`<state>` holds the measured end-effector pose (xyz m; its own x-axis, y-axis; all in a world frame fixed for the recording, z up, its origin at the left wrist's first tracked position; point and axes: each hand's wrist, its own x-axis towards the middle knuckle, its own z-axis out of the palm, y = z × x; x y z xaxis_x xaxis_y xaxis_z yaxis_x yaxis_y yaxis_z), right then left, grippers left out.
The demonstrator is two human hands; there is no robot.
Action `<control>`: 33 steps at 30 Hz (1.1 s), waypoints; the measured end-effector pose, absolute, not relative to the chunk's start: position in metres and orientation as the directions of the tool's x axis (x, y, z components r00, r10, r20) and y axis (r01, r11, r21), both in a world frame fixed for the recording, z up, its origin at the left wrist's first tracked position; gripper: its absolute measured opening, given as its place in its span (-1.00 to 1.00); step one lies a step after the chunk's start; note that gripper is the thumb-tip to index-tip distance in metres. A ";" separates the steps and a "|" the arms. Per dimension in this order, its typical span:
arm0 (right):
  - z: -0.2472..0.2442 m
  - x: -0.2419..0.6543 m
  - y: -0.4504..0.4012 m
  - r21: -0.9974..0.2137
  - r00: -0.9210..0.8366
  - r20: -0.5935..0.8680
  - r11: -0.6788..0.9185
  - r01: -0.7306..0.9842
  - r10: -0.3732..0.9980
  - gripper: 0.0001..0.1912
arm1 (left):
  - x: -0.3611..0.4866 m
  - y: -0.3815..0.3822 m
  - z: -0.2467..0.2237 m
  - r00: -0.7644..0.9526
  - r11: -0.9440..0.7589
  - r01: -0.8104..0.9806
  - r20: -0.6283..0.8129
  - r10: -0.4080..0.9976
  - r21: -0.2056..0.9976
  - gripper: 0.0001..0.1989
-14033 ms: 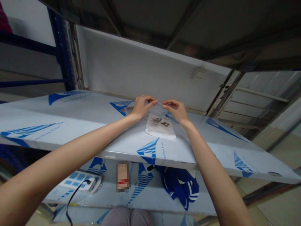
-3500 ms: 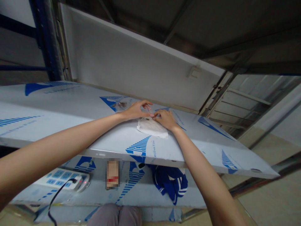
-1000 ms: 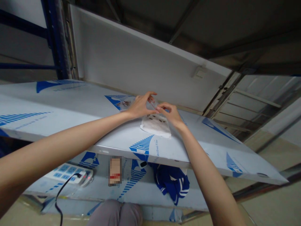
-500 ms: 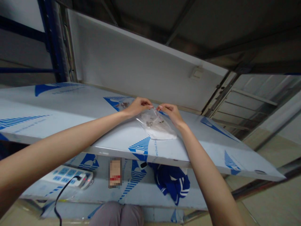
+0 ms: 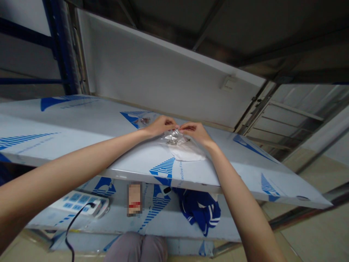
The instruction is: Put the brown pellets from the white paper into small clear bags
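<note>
Both hands meet over the shelf at the top edge of a clear plastic bag point(image 5: 177, 140). My left hand point(image 5: 163, 124) pinches that edge from the left. From the right, my right hand point(image 5: 195, 131) pinches it too, the fingertips of the two hands nearly touching. Small metal-looking pieces show through the bag, too small to name, and a white sheet-like piece point(image 5: 188, 153) lies at its lower part. Just beyond my left wrist rests another small clear bag point(image 5: 143, 122) with brownish metallic bits in it.
The film-covered shelf point(image 5: 89, 145) runs across the view. On the lower level are a white power strip point(image 5: 79, 203) with a black cable point(image 5: 68, 233), a pixelated rectangular object point(image 5: 134, 199) and blue cloth with white stripes point(image 5: 200, 211). Metal posts point(image 5: 253, 105) stand at the back right.
My hands have come closer together, the right one moving a little left. The upper part of the bag has crumpled and sunk lower between them.
</note>
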<state>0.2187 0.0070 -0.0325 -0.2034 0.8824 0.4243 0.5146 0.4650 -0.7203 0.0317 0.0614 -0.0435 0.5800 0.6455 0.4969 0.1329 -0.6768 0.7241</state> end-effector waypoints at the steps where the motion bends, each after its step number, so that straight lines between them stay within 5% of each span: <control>1: -0.032 0.219 0.008 -0.719 -0.199 0.427 0.465 0.516 0.882 -0.88 | 0.032 0.062 -0.043 0.589 -0.679 0.133 0.493 0.640 0.722 -0.83; 9: -0.030 0.233 0.017 -0.613 -0.044 0.601 0.496 0.615 0.798 -0.79 | 0.033 0.063 -0.034 0.393 -0.694 0.130 0.606 0.692 0.708 -0.87; 14: -0.041 0.239 0.015 -0.361 -0.097 0.395 0.251 0.898 0.913 -0.86 | 0.030 0.062 -0.029 0.260 -0.663 0.086 0.625 0.736 0.744 -0.86; 18: -0.045 0.233 0.011 -0.207 -0.142 0.315 0.214 0.955 0.938 -0.88 | 0.030 0.062 -0.030 0.230 -0.625 0.044 0.601 0.765 0.779 -0.86; 33: -0.038 0.242 0.010 -0.269 -0.102 0.299 0.187 0.945 0.949 -0.93 | 0.031 0.065 -0.035 0.267 -0.674 0.090 0.634 0.726 0.734 -0.83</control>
